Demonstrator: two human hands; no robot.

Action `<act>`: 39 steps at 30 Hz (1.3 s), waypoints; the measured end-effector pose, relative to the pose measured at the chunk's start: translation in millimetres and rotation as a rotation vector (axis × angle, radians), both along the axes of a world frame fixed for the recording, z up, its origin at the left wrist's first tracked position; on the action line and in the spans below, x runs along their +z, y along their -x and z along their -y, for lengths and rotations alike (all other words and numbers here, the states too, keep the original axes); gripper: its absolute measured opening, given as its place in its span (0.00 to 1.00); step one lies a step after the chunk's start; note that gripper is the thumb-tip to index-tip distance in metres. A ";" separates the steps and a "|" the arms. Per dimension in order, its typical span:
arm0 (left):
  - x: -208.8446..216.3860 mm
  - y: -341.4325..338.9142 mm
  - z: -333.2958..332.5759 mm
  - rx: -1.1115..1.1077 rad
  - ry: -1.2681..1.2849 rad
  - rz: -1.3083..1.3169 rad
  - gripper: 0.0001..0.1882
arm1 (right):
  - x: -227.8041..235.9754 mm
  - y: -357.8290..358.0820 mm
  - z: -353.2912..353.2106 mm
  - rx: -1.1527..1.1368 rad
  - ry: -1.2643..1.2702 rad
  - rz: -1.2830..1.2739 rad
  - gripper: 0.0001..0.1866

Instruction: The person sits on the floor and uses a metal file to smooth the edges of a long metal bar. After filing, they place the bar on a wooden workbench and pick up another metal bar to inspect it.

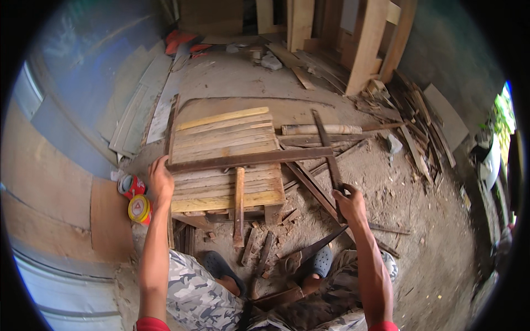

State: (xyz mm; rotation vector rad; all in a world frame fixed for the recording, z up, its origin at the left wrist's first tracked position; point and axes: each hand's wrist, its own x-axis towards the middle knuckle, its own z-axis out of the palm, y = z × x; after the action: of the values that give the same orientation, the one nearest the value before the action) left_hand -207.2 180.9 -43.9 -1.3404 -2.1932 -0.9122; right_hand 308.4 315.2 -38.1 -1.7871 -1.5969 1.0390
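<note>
My left hand (160, 181) is closed round the left side of an H-shaped frame of dark wooden bars, where the crossbar (248, 159) meets the left upright (171, 129). My right hand (351, 203) grips the lower part of the right upright (326, 138). The crossbar spans a low slatted wooden bench (221, 140), and the right upright stands out beyond its right edge. A stick-like tool (239, 193) with a pale wooden upper part and darker lower end leans over the bench's near edge; its exact kind is unclear.
Left of the bench stand a red tin (131, 186) and a yellow-lidded tin (139, 209). Dark wood strips (309, 185) lie at right, near a scrap pile (419, 121). A dark tapering blade (314, 247) lies by my feet. Tall wooden panels (367, 49) stand behind.
</note>
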 end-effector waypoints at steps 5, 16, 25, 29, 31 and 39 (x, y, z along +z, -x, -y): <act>-9.1 7.6 5.1 -0.132 0.191 0.039 0.22 | -16.4 -16.7 -8.1 -0.091 -0.210 0.066 0.30; 7.4 -7.3 8.2 -0.084 0.416 0.063 0.26 | 22.5 13.9 6.2 -0.174 -0.159 -0.163 0.28; 6.9 -10.4 8.6 0.062 0.195 0.109 0.26 | -3.6 61.3 2.9 -0.010 -0.275 -0.079 0.25; 10.3 -7.7 7.7 0.145 0.115 0.242 0.25 | 2.2 103.2 24.3 0.123 -0.255 -0.155 0.31; 14.5 -2.7 11.1 0.168 0.096 0.355 0.27 | 8.2 130.7 43.1 0.183 -0.163 -0.323 0.32; 15.8 7.5 24.8 0.297 0.113 0.416 0.30 | 32.1 200.0 92.3 0.429 -0.105 -0.279 0.32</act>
State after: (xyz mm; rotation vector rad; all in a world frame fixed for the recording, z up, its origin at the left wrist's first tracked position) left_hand -214.7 156.1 -28.1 -0.8887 -2.7015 -1.0337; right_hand 108.5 223.0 -6.0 -1.1917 -1.8540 1.3007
